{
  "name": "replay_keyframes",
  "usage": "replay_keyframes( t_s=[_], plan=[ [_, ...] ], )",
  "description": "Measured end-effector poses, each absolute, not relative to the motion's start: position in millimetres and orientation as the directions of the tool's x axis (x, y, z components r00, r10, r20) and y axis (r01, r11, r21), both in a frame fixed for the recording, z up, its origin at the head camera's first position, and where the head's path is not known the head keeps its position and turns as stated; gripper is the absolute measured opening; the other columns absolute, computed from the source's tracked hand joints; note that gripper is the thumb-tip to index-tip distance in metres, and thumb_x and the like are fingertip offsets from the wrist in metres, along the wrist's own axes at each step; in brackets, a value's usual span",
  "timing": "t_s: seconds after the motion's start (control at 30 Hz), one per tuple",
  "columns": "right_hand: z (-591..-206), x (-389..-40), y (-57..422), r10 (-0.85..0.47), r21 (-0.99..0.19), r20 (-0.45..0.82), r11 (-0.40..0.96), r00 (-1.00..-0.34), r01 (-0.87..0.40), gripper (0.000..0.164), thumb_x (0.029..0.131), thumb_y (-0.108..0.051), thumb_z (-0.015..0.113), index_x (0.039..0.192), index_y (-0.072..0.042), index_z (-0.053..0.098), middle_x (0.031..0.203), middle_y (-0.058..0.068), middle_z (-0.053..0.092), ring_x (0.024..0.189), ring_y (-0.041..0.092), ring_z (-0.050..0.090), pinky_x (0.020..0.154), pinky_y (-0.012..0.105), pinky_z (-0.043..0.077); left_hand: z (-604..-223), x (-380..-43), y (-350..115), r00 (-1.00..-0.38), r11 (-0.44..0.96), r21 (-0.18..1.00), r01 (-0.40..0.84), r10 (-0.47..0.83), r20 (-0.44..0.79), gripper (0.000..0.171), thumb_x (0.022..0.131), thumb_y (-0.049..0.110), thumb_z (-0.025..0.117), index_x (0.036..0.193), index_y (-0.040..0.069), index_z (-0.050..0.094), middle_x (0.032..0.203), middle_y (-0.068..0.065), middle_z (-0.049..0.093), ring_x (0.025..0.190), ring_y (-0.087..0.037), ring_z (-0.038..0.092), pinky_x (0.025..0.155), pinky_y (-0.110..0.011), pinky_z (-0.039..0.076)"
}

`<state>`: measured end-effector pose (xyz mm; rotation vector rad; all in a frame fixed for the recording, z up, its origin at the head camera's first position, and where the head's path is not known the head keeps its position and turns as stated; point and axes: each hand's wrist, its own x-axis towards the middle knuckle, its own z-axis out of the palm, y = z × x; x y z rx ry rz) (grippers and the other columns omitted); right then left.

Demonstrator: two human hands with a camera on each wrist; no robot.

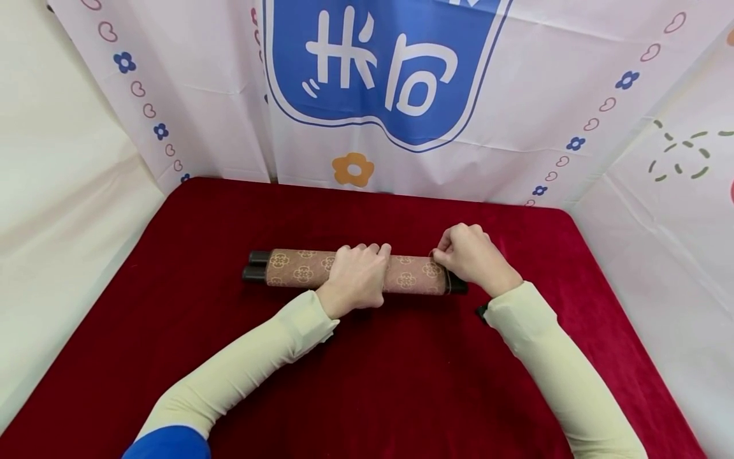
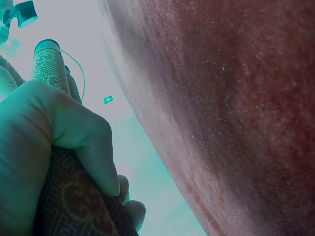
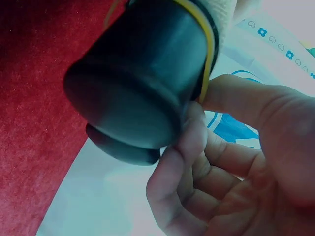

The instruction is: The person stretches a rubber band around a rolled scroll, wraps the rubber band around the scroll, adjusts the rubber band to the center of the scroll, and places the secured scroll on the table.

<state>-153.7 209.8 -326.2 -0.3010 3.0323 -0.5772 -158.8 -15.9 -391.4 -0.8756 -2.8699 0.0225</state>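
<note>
A rolled scroll (image 1: 304,268) in brown brocade with gold floral motifs lies crosswise, its paired dark rod ends showing at the left. Around its middle, my left hand (image 1: 358,274) curls its fingers; the left wrist view shows the thumb over the brocade (image 2: 78,191). My right hand (image 1: 473,255) is at the scroll's right end, where thumb and forefinger pinch a thin yellow rubber band (image 3: 209,44). That band loops round the dark rod end (image 3: 133,83) in the right wrist view. A thin loop (image 2: 81,73) stands off the scroll's far end in the left wrist view.
Dark red velvet cloth (image 1: 367,382) covers the table. A small black object (image 1: 482,312), partly hidden, lies by the right cuff. White printed curtains (image 1: 218,83) with a blue emblem rise behind the table and at its sides.
</note>
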Motion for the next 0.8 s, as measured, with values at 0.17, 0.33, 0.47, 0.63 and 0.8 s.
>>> replay_keyframes(
  t_s=[0.17,0.33,0.47,0.63,0.8],
  plan=[
    [-325,-150,208,-0.188,-0.366,0.004,0.913,-0.982,-0.177,0.015,0.094,-0.014,0.071,0.085,-0.006,0.078,0.079,0.007,0.075,0.067,0.021,0.064,0.064,0.035,0.054,-392,-160,-14,-0.828,0.838,-0.061,0.543,0.546,0.128,0.033,0.076,0.028,0.076,0.102,0.014,0.060,0.086,-0.001,0.066,0.075,-0.025,0.070,0.058,-0.041,0.052],
    [-323,-145,203,-0.190,-0.379,0.000,0.909,-0.982,-0.176,0.013,0.095,-0.014,0.070,0.087,-0.006,0.077,0.075,0.004,0.073,0.065,0.018,0.064,0.063,0.032,0.053,-393,-165,-13,-0.846,0.853,-0.046,0.520,0.522,0.107,0.038,0.075,0.030,0.078,0.105,0.014,0.061,0.089,-0.001,0.068,0.079,-0.026,0.071,0.062,-0.043,0.054],
    [-323,-142,200,-0.175,-0.388,-0.007,0.908,-0.984,-0.159,0.012,0.096,-0.015,0.071,0.091,-0.006,0.077,0.076,0.003,0.074,0.065,0.015,0.067,0.064,0.032,0.056,-393,-168,-13,-0.858,0.862,-0.023,0.506,0.505,0.093,0.040,0.075,0.031,0.078,0.107,0.014,0.061,0.091,-0.002,0.069,0.081,-0.027,0.072,0.065,-0.045,0.055],
    [-325,-138,200,-0.175,-0.399,0.003,0.903,-0.985,-0.162,0.013,0.095,-0.013,0.071,0.097,-0.003,0.078,0.081,0.006,0.077,0.067,0.016,0.069,0.066,0.034,0.059,-393,-173,-14,-0.872,0.874,0.000,0.485,0.484,0.076,0.040,0.076,0.031,0.077,0.108,0.014,0.061,0.092,-0.002,0.070,0.080,-0.027,0.073,0.064,-0.047,0.056],
    [-329,-134,200,-0.180,-0.411,0.013,0.896,-0.984,-0.169,0.014,0.095,-0.011,0.070,0.100,0.000,0.078,0.087,0.010,0.080,0.071,0.017,0.072,0.069,0.036,0.061,-393,-178,-14,-0.891,0.891,0.023,0.454,0.453,0.028,0.048,0.078,0.034,0.076,0.119,0.013,0.062,0.096,-0.003,0.072,0.086,-0.027,0.073,0.069,-0.048,0.057]
  ],
)
